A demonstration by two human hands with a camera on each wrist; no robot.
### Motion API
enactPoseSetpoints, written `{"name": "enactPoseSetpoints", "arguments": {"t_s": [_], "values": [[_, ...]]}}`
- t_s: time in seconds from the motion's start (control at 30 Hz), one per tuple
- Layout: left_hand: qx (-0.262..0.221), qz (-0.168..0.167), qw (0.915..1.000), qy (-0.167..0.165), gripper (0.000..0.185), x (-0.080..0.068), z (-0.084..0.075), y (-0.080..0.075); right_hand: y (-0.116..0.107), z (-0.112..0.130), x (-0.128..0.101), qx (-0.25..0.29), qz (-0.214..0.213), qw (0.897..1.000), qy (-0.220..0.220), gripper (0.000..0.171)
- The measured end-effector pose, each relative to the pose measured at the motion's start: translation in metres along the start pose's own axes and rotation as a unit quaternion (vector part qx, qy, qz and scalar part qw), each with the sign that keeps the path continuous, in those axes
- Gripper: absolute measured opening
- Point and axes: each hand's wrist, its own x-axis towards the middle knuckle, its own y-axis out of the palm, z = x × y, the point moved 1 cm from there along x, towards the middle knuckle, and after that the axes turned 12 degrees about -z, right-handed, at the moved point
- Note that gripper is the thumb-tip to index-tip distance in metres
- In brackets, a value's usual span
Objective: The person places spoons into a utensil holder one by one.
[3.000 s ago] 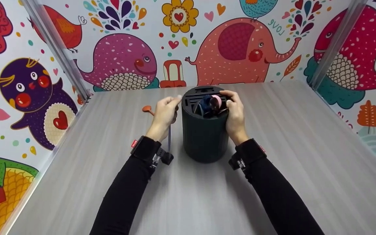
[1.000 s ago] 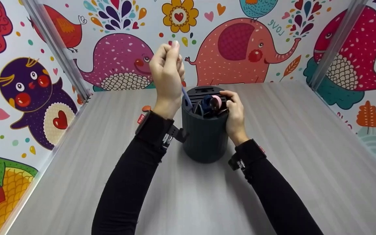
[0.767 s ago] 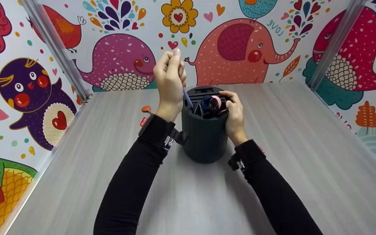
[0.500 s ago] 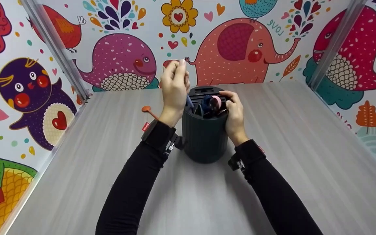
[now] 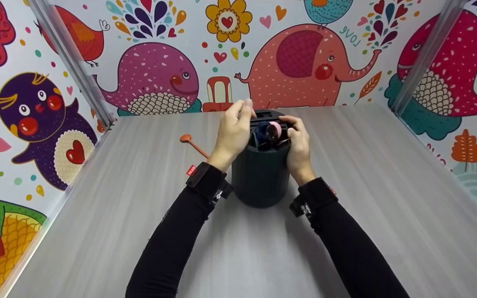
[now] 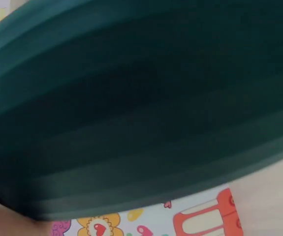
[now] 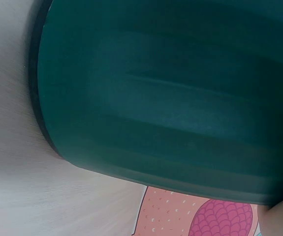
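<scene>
A dark green cylindrical utensil holder (image 5: 261,178) with a slotted black top stands upright on the table. My right hand (image 5: 299,145) grips its right rim, fingers over the edge. At the left rim, my left hand (image 5: 234,130) has curled fingers, thumb uppermost. The thin purple utensil seen in that hand earlier is now hidden behind it at the slots. Dark blue and pink items (image 5: 266,133) sit in the holder's front opening; their kind is unclear. The holder's ribbed side (image 6: 141,108) fills most of the left wrist view, and its wall (image 7: 166,98) dominates the right wrist view.
An orange spoon-shaped utensil (image 5: 195,147) lies on the grey wood-grain table (image 5: 367,186), left of the holder and partly behind my left wrist. Walls printed with cartoon animals (image 5: 296,66) enclose the table at the back and both sides.
My left hand rose with the purple utensil, put its tip into the holder's left slot, then came down to the rim. The right hand and holder stayed put.
</scene>
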Motion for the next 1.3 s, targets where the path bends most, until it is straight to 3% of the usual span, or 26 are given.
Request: {"name": "enactPoseSetpoints", "arguments": {"t_s": [0.23, 0.5, 0.8, 1.3], "values": [[0.098, 0.058, 0.9921, 0.054, 0.036, -0.003, 0.004, 0.001, 0.001, 0.0, 0.0, -0.002, 0.0, 1.0, 0.012, 0.043], [0.187, 0.078, 0.9762, 0.078, 0.039, -0.008, 0.004, 0.001, 0.001, -0.001, 0.0, 0.004, 0.003, 1.0, 0.012, 0.043], [0.21, 0.083, 0.9667, 0.12, 0.037, -0.015, 0.007, 0.0, 0.0, -0.002, 0.0, 0.003, 0.001, 1.0, 0.005, 0.044], [0.213, 0.064, 0.9629, 0.153, 0.044, -0.022, 0.016, -0.004, 0.001, -0.002, 0.001, 0.009, 0.002, 1.0, 0.004, 0.046]]}}
